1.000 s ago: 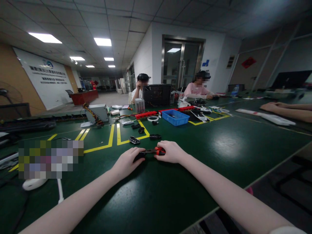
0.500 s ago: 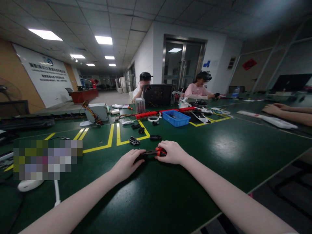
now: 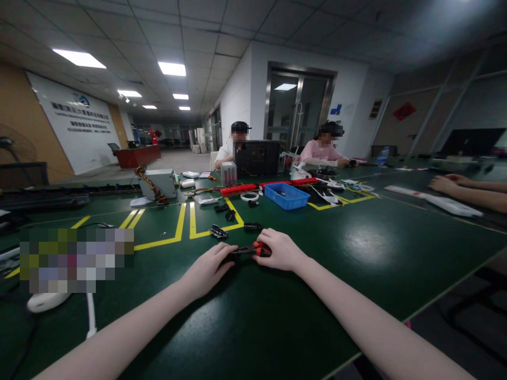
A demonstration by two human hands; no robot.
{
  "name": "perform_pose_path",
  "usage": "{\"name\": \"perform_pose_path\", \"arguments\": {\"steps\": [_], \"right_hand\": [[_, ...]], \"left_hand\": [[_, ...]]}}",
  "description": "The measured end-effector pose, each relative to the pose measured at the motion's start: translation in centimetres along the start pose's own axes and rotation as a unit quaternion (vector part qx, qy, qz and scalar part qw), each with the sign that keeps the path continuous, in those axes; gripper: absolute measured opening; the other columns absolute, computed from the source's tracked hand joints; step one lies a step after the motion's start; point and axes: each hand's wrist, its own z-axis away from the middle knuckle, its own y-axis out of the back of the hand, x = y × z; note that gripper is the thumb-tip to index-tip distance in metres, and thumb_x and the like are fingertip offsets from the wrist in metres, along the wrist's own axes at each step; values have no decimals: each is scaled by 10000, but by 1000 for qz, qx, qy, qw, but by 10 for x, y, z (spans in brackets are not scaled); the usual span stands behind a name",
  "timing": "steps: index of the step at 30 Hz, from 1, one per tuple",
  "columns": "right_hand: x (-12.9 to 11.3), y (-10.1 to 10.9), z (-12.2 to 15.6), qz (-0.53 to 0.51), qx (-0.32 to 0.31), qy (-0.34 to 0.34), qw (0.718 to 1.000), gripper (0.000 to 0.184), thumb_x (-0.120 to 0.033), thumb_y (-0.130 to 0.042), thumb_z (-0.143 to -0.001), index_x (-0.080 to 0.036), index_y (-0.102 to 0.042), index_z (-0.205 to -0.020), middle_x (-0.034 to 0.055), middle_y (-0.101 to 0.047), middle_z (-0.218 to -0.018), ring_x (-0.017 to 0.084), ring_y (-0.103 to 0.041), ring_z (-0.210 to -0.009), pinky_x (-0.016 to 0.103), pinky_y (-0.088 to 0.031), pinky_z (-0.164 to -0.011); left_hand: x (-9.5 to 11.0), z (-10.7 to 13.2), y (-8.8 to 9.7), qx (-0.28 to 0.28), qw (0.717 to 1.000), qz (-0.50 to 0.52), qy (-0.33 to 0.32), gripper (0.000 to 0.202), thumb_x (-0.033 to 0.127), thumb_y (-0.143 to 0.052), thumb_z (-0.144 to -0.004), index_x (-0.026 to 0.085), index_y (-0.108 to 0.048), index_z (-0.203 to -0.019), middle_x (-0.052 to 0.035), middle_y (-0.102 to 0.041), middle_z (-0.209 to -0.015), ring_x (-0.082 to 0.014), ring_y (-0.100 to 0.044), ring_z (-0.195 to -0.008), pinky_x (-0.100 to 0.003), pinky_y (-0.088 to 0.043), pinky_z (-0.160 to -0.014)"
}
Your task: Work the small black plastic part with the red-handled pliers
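Note:
Both my hands rest on the green table [image 3: 277, 316] in front of me. My right hand [image 3: 279, 249] is closed round the red-and-black handles of a pair of pliers [image 3: 253, 249], whose dark nose points left. My left hand [image 3: 208, 267] is curled at the nose end, fingers pinched on a small dark piece I cannot make out. Just beyond the hands lie small black parts [image 3: 218, 231] and a black cylinder-like part [image 3: 252, 227] near the yellow floor-tape lines.
A blue bin [image 3: 287, 195], red bars [image 3: 238, 188], a grey power-supply box [image 3: 158, 182] and loose cables lie farther back. Two people sit at the far side; another person's forearms [image 3: 467, 190] rest at the right. A white cable and puck [image 3: 45, 301] lie at the left.
The view has tilted slightly downward and the hands sit a little higher on the table; the grip on the pliers is the same.

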Motion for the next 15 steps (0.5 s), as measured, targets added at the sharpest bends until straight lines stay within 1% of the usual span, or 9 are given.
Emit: {"name": "perform_pose_path", "arguments": {"steps": [6,11,15], "right_hand": [[0,1,1,6,3,5,1000,273,-436,-631,-770,-179,-589,-852,53,-561,-866,179,-524,-803,274,-420,-667],[0,2,2,10,-1,-1,1000,276,-440,-635,-765,-178,-588,-840,56,-564,-868,181,-527,-804,273,-420,-670],[0,2,2,13,-4,3,1000,281,-449,-631,-769,-181,-592,-847,53,-567,-861,182,-530,-803,277,-419,-674]], "left_hand": [[-2,1,-1,0,1000,-7,7,402,227,-500,-920,262,-448,-1317,-62,-571,-1185,-222,-556,-1087,-375,-483,-932],[-4,1,-2,2,999,-37,18,407,268,-502,-924,272,-447,-1327,-55,-601,-1149,-225,-574,-1045,-366,-485,-897],[0,0,-1,1,996,-91,25,392,329,-514,-920,290,-475,-1308,-42,-621,-1104,-225,-606,-941,-351,-494,-815]]}}
